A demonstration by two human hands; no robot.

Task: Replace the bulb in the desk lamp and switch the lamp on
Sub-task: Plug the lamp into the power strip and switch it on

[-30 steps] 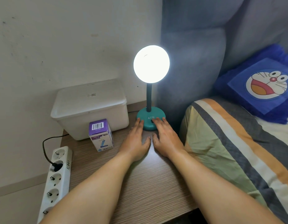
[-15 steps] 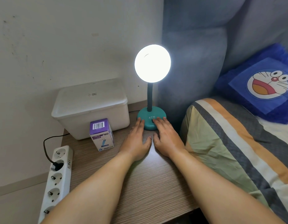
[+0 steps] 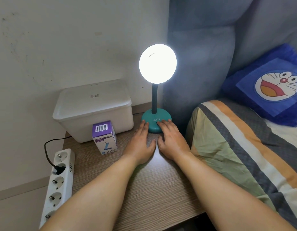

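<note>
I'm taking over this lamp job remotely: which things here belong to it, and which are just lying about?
Job:
desk lamp, bulb lit
bulb box
power strip, one plug in
left hand and right hand, flat at the lamp's base

Lying about:
white lidded container
striped bedding
cartoon pillow

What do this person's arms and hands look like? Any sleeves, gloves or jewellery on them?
Both forearms are bare as far as the picture shows: no sleeves in view. The left hand and right hand wear no gloves, and no rings, watch or bracelets show on the fingers or wrists. Nails look short and unpainted, though they are small in this view.
</note>
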